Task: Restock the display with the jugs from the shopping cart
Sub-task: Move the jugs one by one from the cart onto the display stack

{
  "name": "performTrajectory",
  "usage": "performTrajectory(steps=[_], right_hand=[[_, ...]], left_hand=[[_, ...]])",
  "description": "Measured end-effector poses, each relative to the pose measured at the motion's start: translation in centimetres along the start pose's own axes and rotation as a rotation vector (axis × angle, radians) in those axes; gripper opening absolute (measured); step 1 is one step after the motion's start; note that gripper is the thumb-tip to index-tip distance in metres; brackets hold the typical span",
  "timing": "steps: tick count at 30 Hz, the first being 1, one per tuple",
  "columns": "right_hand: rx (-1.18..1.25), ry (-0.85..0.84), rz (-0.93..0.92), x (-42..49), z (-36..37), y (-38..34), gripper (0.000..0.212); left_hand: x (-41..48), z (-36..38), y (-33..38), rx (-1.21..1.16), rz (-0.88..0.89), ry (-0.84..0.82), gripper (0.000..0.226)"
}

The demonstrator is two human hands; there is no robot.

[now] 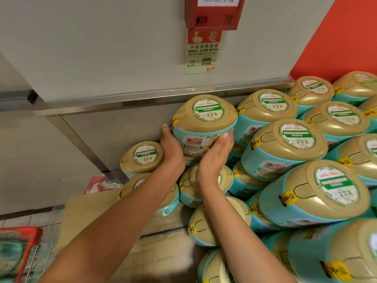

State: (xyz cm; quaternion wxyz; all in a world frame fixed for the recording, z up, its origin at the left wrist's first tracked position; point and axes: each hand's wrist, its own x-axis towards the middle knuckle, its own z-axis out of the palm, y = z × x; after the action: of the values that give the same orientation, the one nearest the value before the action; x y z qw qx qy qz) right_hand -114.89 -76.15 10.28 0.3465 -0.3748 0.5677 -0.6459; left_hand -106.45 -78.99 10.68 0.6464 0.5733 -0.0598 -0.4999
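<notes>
We hold the teal Liby jug [204, 123] just below the steel wall rail [142, 99] to top the left end of the stacked display [285, 150]. Our left hand [172, 146] curls round its left side to steer, while our right hand [216, 158] presses an open palm beneath, bearing the weight. Under the rail the wall [122, 127] crowds close behind; free room lies leftward, and the rounded jugs [187, 188] below probably seat it unsteadily.
</notes>
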Motion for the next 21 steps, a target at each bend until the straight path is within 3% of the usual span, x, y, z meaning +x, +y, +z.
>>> performTrajectory(steps=[5,13,17,21], right_hand=[[0.012,-0.067,0.091,0.4,-1.1,0.0,0.050],[-0.120,-0.140,0.084,-2.1,-5.7,-1.5,0.033],[-0.132,-0.280,0.093,-4.6,-8.8,-2.1,0.025],[-0.098,-0.460,0.054,-8.5,-13.0,-3.4,0.025]], left_hand=[[-0.3,-0.7,0.4,0.079,-0.014,-0.067,0.063],[-3.5,-4.8,0.4,0.066,0.028,-0.071,0.051],[-8.0,-7.7,0.3,0.069,0.050,-0.100,0.036],[-13.6,-10.6,-0.9,0.068,0.052,-0.141,0.038]])
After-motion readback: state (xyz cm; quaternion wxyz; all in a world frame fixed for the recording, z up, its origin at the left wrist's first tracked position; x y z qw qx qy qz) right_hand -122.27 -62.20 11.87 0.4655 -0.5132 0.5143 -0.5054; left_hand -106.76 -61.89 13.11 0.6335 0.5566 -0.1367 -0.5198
